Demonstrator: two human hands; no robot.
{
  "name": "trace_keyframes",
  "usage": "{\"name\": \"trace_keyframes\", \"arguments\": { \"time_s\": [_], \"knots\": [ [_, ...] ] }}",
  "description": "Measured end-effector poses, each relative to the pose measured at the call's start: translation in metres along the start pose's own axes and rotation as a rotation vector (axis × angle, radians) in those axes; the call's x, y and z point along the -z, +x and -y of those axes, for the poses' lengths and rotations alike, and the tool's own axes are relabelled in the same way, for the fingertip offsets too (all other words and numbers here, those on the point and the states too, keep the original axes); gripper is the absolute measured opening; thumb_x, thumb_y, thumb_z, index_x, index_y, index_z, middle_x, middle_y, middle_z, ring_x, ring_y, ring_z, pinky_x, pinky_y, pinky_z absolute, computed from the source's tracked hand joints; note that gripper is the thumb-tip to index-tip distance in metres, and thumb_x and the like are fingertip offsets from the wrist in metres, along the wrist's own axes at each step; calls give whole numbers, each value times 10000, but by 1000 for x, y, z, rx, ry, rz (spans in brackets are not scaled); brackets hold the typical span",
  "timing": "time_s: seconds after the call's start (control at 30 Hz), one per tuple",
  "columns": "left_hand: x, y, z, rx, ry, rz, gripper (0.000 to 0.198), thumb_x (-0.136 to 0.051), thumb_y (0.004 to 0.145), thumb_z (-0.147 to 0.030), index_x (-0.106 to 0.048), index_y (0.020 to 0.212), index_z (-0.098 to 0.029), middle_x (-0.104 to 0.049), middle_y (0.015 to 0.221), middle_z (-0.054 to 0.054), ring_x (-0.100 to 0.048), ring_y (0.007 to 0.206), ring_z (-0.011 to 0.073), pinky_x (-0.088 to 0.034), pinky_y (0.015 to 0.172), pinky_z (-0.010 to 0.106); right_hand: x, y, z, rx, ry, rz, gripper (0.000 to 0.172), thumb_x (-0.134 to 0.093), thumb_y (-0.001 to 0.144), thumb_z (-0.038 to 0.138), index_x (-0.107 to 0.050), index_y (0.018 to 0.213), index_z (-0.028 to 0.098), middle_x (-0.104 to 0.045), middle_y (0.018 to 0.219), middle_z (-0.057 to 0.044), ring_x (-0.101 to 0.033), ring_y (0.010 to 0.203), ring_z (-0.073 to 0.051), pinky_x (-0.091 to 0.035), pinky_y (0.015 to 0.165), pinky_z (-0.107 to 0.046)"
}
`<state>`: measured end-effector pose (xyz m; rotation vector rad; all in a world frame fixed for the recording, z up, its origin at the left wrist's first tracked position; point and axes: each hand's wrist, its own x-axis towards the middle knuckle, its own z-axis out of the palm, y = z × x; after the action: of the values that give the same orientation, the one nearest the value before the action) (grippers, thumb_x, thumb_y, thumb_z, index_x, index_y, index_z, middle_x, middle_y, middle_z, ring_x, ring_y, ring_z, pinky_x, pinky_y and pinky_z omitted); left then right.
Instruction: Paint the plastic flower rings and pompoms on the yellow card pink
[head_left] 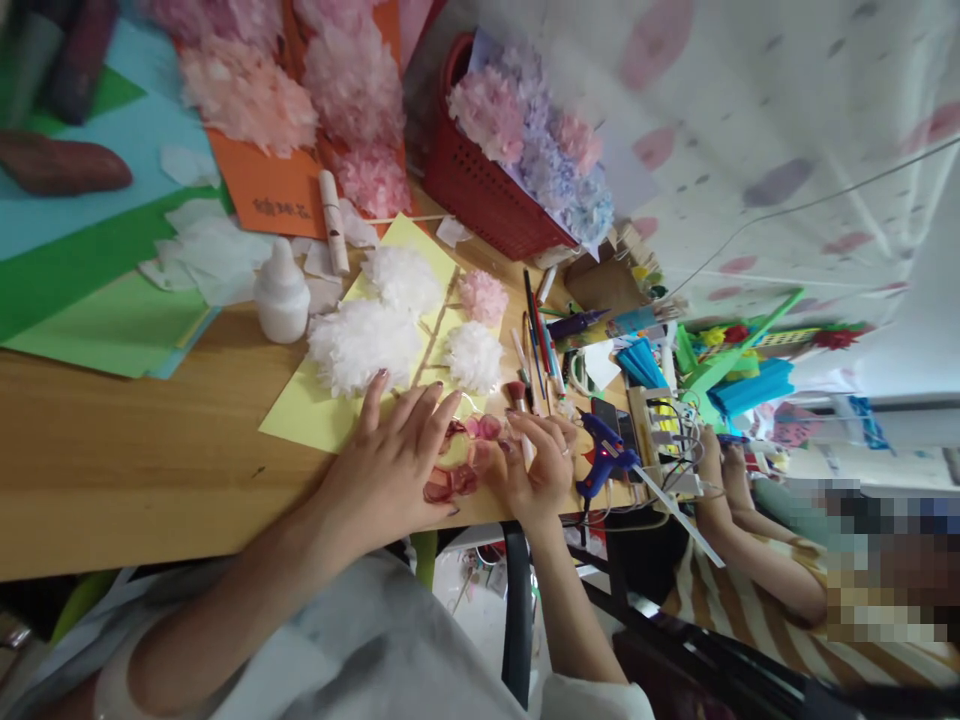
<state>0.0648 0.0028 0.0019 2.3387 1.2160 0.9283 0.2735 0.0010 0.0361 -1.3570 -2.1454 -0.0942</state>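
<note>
My left hand [390, 460] lies flat on the wooden table [112, 470], its fingers stretched out over the lower edge of a yellow paper sheet [300, 415]. The fingertips touch small pink paper pieces [480, 430]; more pink pieces [450, 485] lie under its palm edge. My right hand [536, 465], wearing a ring, is curled in a pinch round the white handle of a small brush with reddish bristles [516, 392]. White tissue pom-poms [364, 345] and a pink one [484, 295] sit on the yellow sheet.
A blue glue gun [607, 455] and a power strip [660, 430] lie right of my right hand. A white bottle [281, 295], coloured paper sheets [90, 260], a red basket [480, 200] of paper flowers and pens [536, 335] crowd the table. Another person's hands [720, 470] work at the right.
</note>
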Motion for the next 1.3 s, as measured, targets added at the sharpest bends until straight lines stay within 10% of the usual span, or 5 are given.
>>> {"name": "trace_keyframes", "arguments": {
  "time_s": [1.3],
  "knots": [
    [0,1,0,-11,9,-25,983,-784,678,-454,-309,1459,-92,-581,1390,252,-530,1310,402,-125,1205,640,6,-3,5,-114,74,58,219,-555,928,190,-658,1105,268,-740,1022,-48,-664,947,-247,-443,892,-453]
  ]
}}
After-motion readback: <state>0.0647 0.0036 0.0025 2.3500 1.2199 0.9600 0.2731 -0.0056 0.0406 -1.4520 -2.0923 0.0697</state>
